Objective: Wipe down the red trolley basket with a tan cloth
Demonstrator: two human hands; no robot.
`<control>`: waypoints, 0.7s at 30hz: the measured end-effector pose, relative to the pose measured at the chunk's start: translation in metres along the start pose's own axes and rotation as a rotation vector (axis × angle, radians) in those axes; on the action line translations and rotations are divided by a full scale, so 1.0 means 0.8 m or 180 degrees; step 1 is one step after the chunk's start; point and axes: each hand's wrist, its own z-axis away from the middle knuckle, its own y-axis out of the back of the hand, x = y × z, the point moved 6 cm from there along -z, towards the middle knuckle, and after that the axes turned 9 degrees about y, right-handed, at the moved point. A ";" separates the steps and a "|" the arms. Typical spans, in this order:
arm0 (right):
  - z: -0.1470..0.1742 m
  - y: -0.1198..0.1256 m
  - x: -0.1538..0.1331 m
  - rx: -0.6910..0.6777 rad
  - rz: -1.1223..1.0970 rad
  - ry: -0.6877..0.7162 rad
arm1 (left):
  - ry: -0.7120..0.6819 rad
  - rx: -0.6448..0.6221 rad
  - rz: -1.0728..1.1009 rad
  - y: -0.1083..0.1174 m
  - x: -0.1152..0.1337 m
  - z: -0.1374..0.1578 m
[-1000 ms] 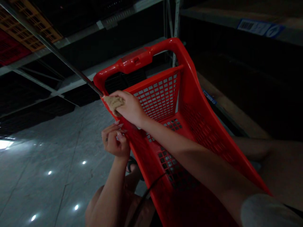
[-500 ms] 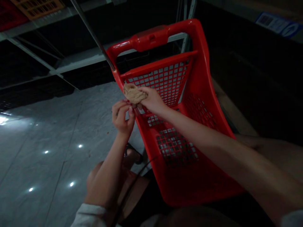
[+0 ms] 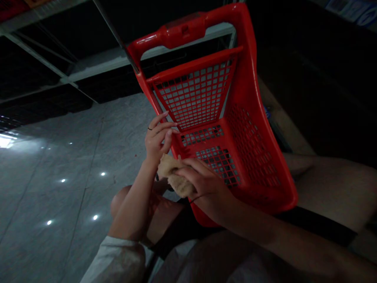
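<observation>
A red plastic shopping basket [image 3: 259,129] with grid-patterned walls stands tilted between my knees, its moulded handle at the far end. My right hand [image 3: 206,186] is closed around a crumpled tan cloth [image 3: 179,182], held over the basket's near left rim. Just beyond the cloth, my left hand [image 3: 157,139] rests at the left rim with its fingers stretched out and a thin dark ring on one finger. Nothing shows in the left hand. A metal rod [image 3: 114,35] is joined to the basket's upper left corner.
Metal shelving [image 3: 97,68] stands behind the basket, with dark crates underneath. Grey tiled floor [image 3: 59,157] with light reflections spreads to the left. At the upper right is a blue and white label [image 3: 353,11]. My bare knees flank the basket.
My right hand has drawn the cloth back toward me along the left rim. My left hand has let its fingers uncurl against the rim. The basket appears higher in view.
</observation>
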 end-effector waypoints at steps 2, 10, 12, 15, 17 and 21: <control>-0.036 -0.013 0.015 -0.0084 -0.0026 -0.0024 | 0.0009 0.0236 0.0077 -0.002 -0.008 0.003; -0.062 -0.020 0.022 -0.0310 0.0115 0.0300 | 0.0184 0.0270 0.0141 -0.019 -0.052 -0.009; -0.026 -0.016 0.003 -0.0523 0.0006 0.0359 | 0.0163 0.0161 0.0131 -0.022 -0.056 -0.013; 0.020 -0.010 -0.023 -0.0751 -0.0115 0.0373 | 0.0228 0.0010 0.0094 -0.026 -0.061 -0.020; 0.032 -0.008 -0.029 -0.0737 -0.0044 0.0374 | 0.0199 -0.0034 0.0109 -0.028 -0.059 -0.023; 0.000 -0.014 -0.007 -0.0615 0.0205 0.0297 | 0.0145 -0.0079 0.0221 -0.029 -0.050 -0.025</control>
